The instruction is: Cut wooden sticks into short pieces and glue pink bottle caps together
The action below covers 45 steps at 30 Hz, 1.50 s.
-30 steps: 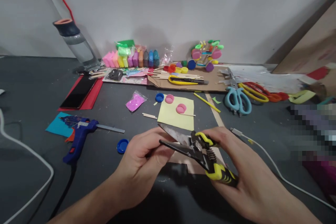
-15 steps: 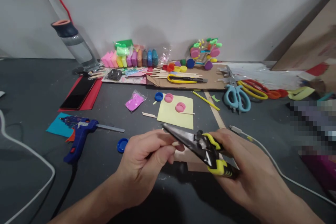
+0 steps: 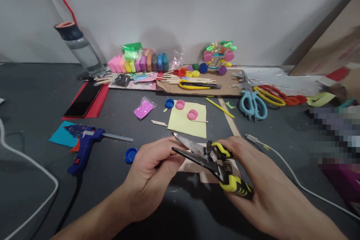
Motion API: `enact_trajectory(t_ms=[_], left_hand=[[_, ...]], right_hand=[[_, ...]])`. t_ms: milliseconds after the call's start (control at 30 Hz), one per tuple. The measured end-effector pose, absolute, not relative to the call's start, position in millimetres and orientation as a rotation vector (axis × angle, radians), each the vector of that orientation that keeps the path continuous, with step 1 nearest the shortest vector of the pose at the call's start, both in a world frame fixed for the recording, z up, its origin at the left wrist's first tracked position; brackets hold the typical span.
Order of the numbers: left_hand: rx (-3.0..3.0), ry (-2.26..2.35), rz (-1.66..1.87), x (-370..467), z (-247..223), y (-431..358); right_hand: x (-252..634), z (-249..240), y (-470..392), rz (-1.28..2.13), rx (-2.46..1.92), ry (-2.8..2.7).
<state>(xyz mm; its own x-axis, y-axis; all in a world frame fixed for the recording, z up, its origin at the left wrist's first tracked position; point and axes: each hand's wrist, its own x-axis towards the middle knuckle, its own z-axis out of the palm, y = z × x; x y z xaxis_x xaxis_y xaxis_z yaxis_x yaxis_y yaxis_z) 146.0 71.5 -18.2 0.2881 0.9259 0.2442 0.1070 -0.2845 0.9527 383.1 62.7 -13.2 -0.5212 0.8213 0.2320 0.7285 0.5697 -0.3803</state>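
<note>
- One tool up: yellow-black snips [image 3: 214, 156], blades parted, right hand [image 3: 263, 185] grip closed around handles.
- Left hand [image 3: 156, 172] curled beside blade tips; can't tell what its grip holds.
- Snips above bench [image 3: 109, 165], nearer than yellow paper [image 3: 180, 125].

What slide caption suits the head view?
Right hand holds open spring-loaded snips by the left hand; glue gun lies nearby.

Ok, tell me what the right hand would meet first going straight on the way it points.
Probably the left hand: the open cutters in the right hand point towards it, though depth is unclear and they might pass over.
</note>
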Motion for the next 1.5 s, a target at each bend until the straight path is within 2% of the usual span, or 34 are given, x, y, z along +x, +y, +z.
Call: enact_trajectory(t_ms=[233,600,933,1167,1500], left_hand=[[1.566,0.938,1.091,147,-18,71],[1.306,0.782,1.056,146,-18,69],[1.290,0.796,1.023,146,-18,71],[1.240,0.854,1.074,145,-23,68],[0.192,0.678,1.144,155,-14,89]], right_hand=[[386,-16,63,0.273,-1.217,-2.406],[384,-15,61,0.591,-1.291,-2.359],[384,-15,63,0.374,-1.206,-2.380],[384,-20,64,0.349,-1.282,-2.291],[407,-43,77,0.157,-1.578,-2.507]])
